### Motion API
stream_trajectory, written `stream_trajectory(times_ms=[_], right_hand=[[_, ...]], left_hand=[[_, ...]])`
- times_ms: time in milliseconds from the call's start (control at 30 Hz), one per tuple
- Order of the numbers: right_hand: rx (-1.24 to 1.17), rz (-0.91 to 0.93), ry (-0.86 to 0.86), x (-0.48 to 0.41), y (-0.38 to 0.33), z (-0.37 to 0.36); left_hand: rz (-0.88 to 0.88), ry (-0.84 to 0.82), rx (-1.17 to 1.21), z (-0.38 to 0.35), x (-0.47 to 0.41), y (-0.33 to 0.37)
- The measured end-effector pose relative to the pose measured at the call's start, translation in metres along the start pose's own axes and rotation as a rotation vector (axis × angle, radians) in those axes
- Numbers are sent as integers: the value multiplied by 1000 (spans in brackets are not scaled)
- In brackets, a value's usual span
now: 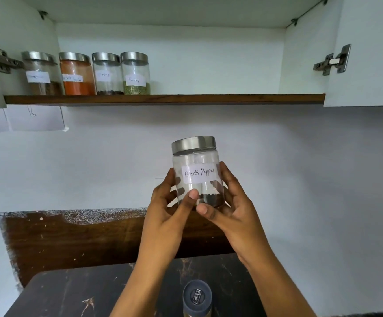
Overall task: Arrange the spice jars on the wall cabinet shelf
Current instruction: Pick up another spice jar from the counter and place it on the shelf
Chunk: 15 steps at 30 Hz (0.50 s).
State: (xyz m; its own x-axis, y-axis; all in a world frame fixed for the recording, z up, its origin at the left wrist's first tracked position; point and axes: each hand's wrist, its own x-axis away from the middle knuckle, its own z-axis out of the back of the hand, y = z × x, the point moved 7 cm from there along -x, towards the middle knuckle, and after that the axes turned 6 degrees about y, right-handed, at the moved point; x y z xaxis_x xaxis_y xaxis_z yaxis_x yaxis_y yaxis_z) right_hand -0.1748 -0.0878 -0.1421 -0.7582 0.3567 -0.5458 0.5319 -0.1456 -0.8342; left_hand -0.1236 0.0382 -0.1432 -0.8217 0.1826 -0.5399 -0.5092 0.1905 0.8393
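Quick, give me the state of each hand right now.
Left hand: closed around the Black Pepper jar, gripping its lower left side.
Right hand: closed on the same jar, gripping its lower right side.

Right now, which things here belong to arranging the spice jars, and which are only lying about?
Belong to the job:
- Black Pepper jar, held by left hand and right hand
- four labelled jars in a row
- cabinet shelf
- dark-capped jar on the table, possibly

Lying about:
- paper on the wall
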Motion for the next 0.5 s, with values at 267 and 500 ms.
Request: stream_trajectory(times_ms=[267,500], right_hand=[[91,4,52,-18,-16,4],[79,129,107,-76,-58,-7]], left_hand=[[-55,108,20,7,-14,16],[-223,208,-37,6,-69,63]])
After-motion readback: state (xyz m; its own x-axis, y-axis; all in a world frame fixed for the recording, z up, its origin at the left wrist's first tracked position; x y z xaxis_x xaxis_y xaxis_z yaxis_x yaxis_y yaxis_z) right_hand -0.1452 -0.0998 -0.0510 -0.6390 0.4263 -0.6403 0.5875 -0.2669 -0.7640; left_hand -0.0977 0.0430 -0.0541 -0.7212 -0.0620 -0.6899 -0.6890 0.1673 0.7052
